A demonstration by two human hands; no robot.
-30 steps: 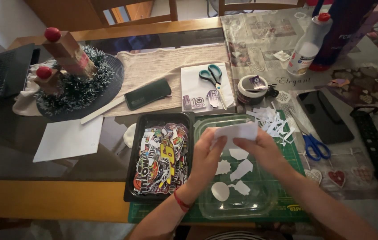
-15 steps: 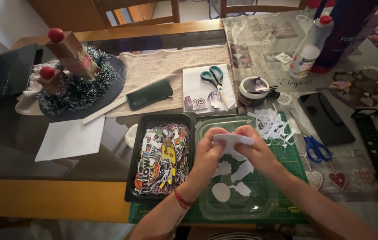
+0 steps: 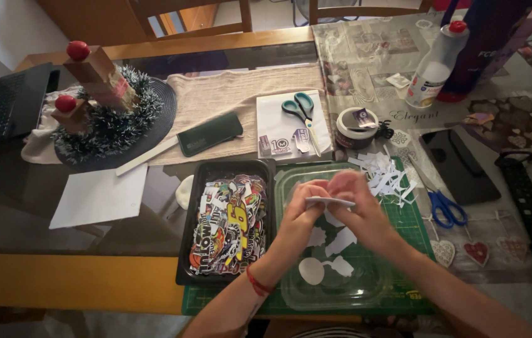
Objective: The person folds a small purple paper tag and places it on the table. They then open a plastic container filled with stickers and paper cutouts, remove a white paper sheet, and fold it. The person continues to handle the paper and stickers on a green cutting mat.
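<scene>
**Together, both hands pinched one small white paper piece**

Together the left hand [image 3: 303, 209] and right hand [image 3: 356, 203] met above the clear plastic tray [image 3: 291, 181], each grasping an end of a small white paper piece [image 3: 330, 201] held nearly flat. White cut-outs [image 3: 341, 241] lay in that tray beneath them. At nine o'clock of the hands sat a black tray [image 3: 186, 231] of colourful stickers [image 3: 231, 225]; at two o'clock lay white paper scraps [image 3: 388, 175], at three o'clock blue-handled scissors [image 3: 444, 206], and at twelve o'clock green-handled scissors [image 3: 300, 107].

Matt white paper piece [image 3: 330, 201] above a glossy clear plastic tray [image 3: 341, 294] on smooth glass table [image 3: 28, 200].
</scene>
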